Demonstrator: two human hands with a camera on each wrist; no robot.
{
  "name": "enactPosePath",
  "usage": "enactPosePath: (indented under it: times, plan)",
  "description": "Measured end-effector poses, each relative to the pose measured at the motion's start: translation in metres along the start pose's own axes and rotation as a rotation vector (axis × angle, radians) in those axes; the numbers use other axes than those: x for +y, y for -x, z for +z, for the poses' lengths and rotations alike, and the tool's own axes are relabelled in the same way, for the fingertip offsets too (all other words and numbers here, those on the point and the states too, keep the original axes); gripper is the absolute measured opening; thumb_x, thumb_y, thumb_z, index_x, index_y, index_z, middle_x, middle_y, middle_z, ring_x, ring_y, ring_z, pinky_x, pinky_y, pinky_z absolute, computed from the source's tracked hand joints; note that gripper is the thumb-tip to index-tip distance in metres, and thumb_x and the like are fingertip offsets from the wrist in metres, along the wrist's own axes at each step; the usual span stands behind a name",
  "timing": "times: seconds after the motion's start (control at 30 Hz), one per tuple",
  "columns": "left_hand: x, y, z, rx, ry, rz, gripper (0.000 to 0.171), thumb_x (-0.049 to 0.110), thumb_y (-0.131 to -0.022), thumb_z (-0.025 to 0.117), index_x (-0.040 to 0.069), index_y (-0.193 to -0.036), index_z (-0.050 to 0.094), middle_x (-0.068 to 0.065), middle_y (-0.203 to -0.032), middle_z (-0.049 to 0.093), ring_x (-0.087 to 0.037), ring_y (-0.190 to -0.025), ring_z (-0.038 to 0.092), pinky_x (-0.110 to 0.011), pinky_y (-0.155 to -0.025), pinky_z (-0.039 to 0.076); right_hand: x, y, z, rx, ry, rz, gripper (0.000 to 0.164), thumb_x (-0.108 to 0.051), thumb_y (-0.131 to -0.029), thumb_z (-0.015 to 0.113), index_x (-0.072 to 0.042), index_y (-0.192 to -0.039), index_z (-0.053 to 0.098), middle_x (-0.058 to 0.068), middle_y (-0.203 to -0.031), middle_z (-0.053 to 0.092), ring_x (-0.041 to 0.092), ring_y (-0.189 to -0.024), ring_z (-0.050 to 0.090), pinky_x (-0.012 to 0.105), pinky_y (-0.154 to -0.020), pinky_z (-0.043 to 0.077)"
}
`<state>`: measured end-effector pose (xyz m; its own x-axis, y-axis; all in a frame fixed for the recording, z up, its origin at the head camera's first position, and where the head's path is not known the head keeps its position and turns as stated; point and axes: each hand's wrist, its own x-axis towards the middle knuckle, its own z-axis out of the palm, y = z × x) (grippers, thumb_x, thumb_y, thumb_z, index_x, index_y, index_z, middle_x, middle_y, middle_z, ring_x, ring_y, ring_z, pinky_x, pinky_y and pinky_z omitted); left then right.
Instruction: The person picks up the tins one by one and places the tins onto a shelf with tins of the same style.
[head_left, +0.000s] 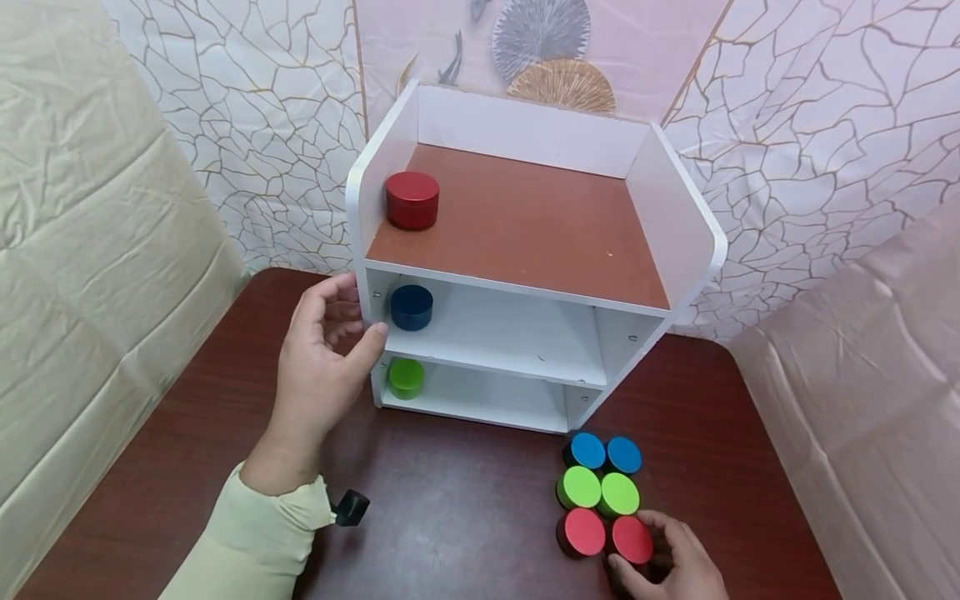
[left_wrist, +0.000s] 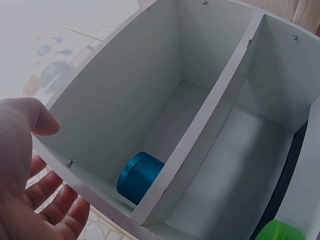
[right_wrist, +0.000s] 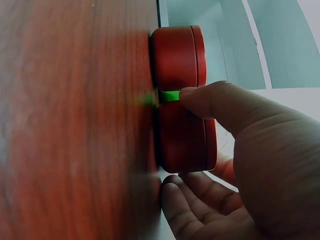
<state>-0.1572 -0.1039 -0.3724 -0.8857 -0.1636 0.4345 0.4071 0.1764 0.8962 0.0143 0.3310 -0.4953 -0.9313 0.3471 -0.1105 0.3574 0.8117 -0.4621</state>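
In the head view my right hand [head_left: 678, 562] has thumb and fingers around the right-hand red round tin [head_left: 632, 540] at the front of a group on the table. The right wrist view shows the thumb on one side of that red tin and the fingers by its opposite side. Another red tin [head_left: 583, 533] stands next to it. My left hand [head_left: 318, 358] is at the left side panel of a white shelf unit [head_left: 525, 287], thumb spread at the front edge and relaxed fingers along the outside.
Behind the red tins stand two green tins [head_left: 598, 490] and two blue tins [head_left: 604, 453]. On the shelf's left side, a red tin [head_left: 412, 201] sits on top, a dark blue tin [head_left: 412, 307] in the middle and a green tin [head_left: 406, 379] at the bottom.
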Motion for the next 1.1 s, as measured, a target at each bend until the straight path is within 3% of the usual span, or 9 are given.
enactPosePath:
  times: [0.2,0.5,0.93,1.1]
  plan:
    - [0.000,0.000,0.000,-0.007,0.000,-0.002,0.059,0.012,-0.100,0.080,0.015,-0.155,0.059,0.000,-0.142,0.062,-0.016,-0.123,0.062,-0.019,-0.103,0.057,0.000,0.000,0.000,-0.003,0.003,0.000,0.085,-0.050,-0.076,0.104,-0.008,-0.139,0.065,0.013,-0.122,0.069,0.023,-0.103,0.071,0.027,-0.076,0.066]
    - [0.000,-0.001,-0.001,-0.011,0.016,-0.001,0.059,0.012,-0.100,0.081,0.014,-0.155,0.059,-0.001,-0.142,0.062,-0.017,-0.123,0.061,-0.019,-0.103,0.057,0.000,0.002,-0.002,0.018,0.004,-0.027,0.082,-0.047,-0.075,0.105,-0.009,-0.137,0.067,0.012,-0.121,0.069,0.022,-0.100,0.072,0.019,-0.072,0.061]
    - [0.002,0.000,-0.002,-0.020,0.037,0.000,0.060,0.010,-0.099,0.082,0.013,-0.154,0.060,0.000,-0.140,0.063,-0.016,-0.121,0.061,-0.020,-0.102,0.056,-0.005,0.008,-0.010,0.173,-0.009,-0.151,0.078,-0.034,-0.070,0.110,-0.009,-0.131,0.069,0.010,-0.119,0.071,0.024,-0.102,0.071,0.021,-0.072,0.061]
    - [0.001,-0.001,-0.003,-0.022,0.030,0.000,0.060,0.011,-0.099,0.081,0.014,-0.154,0.060,0.000,-0.141,0.062,-0.017,-0.122,0.062,-0.021,-0.103,0.057,-0.008,0.011,-0.015,0.190,-0.029,-0.170,0.077,-0.032,-0.069,0.110,-0.010,-0.131,0.070,0.010,-0.120,0.072,0.023,-0.101,0.071,0.019,-0.071,0.061]
